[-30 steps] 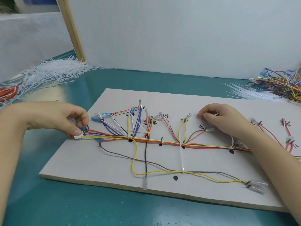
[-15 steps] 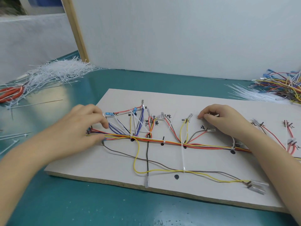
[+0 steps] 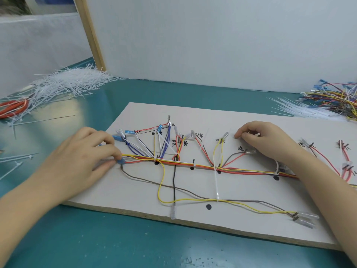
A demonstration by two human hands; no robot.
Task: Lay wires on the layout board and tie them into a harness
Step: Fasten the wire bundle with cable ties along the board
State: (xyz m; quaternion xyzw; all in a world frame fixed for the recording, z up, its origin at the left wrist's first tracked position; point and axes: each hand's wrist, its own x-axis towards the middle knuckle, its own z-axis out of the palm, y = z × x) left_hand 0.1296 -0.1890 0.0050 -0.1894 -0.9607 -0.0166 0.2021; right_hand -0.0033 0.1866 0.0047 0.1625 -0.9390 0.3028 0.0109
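a pale layout board point(image 3: 251, 120) lies flat on the teal worktop point(image 3: 173, 93), marked with black dots and handwritten labels. along its middle runs the main bundle of wires point(image 3: 241, 169), red, orange, yellow and white, cinched at intervals by white cable ties; one long tie point(image 3: 216, 178) crosses the bundle and reaches down to a lower run where a yellow wire point(image 3: 164, 182) loops and a brown wire point(image 3: 146, 179) sweeps toward clear-sleeved terminals point(image 3: 306, 219) near the board's front right edge. a black wire point(image 3: 174, 182) drops straight to a clear terminal at the front edge. branches fan upward from the bundle to blue and clear terminals. the left hand point(image 3: 77, 163) rests on the board's left end, thumb and forefinger curled and pinching the bundle's end at a blue terminal point(image 3: 120, 161). the right hand point(image 3: 264, 140) sits farther along the board above the bundle, fingers curled with the tips pressed to the surface; whether they pinch anything small is too fine to tell. at the back left of the worktop lies a heap of white cable ties point(image 3: 71, 84) with red-handled cutters point(image 3: 13, 109) beside it, and a few loose ties lie near the left edge. at the back right sits a tangle of spare wires point(image 3: 336, 101) with more white ties point(image 3: 301, 109) in front of it. a white panel point(image 3: 212, 35) stands behind the board.
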